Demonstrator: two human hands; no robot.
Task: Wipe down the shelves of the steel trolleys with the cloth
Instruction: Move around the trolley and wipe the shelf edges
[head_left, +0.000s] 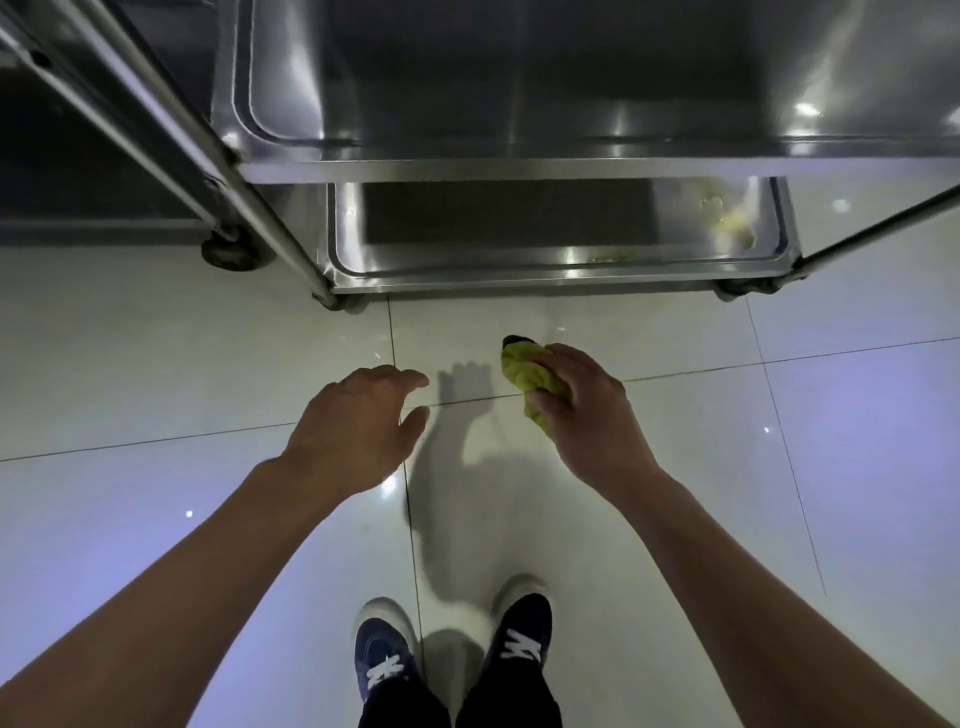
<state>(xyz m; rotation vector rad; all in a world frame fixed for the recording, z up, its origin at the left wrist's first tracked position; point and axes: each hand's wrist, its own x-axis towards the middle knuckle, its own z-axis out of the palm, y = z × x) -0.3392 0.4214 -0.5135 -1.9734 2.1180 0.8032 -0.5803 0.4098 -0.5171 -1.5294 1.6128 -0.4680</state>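
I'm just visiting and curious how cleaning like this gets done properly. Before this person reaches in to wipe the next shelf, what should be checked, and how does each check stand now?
1. Cloth in hand: ok. The right hand grips the green cloth.
2. Free hand: ok. The left hand is open and holds nothing.
3. Dirt located: ok. Yellowish residue lies at the right end of the bottom shelf.
4. Upper shelf clean: cannot tell, reflections hide its surface.
5. Trolley steady: cannot tell. The caster shows no visible brake.
6. Footing: ok. Both shoes stand flat on the tiled floor.
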